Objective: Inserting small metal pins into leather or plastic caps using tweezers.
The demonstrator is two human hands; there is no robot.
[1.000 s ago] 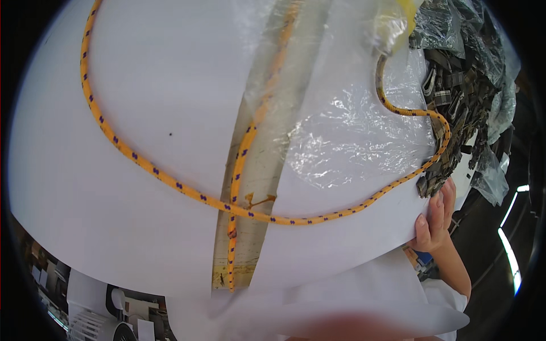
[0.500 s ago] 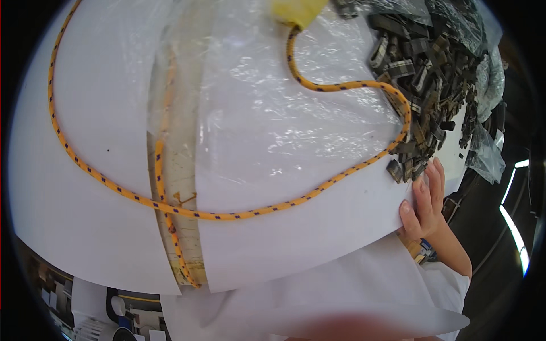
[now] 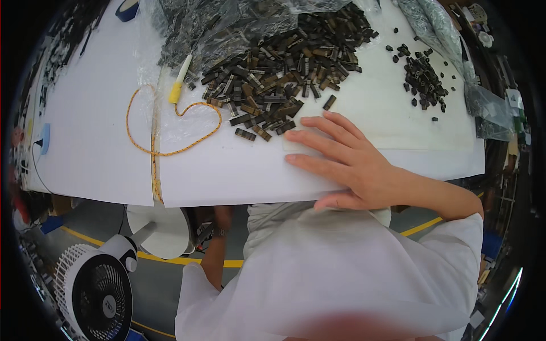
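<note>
My right hand [image 3: 351, 162] rests at the table's front edge with its fingers spread, the fingertips just short of a heap of small dark brown and black striped rectangular pieces [image 3: 273, 74]. Nothing shows in its grasp. My left hand [image 3: 223, 217] is low, beneath the front edge of the table, with its fingers hidden there. A tool with a yellow handle and white shaft [image 3: 177, 91] lies left of the heap. From it, an orange cord with dark flecks [image 3: 220, 122] loops over the white table covering [image 3: 239, 182].
Crumpled clear plastic [image 3: 227, 34] covers the back of the heap. A smaller pile of black bits [image 3: 425, 79] lies at the right, near plastic bags [image 3: 489, 108]. A blue tape roll [image 3: 127, 10] sits at the far left. A white fan [image 3: 102, 292] stands below left.
The view has pulled back and swung, so the whole table now shows. My right hand, earlier at the table edge, now lies flat with fingers spread. My left hand has come into view.
</note>
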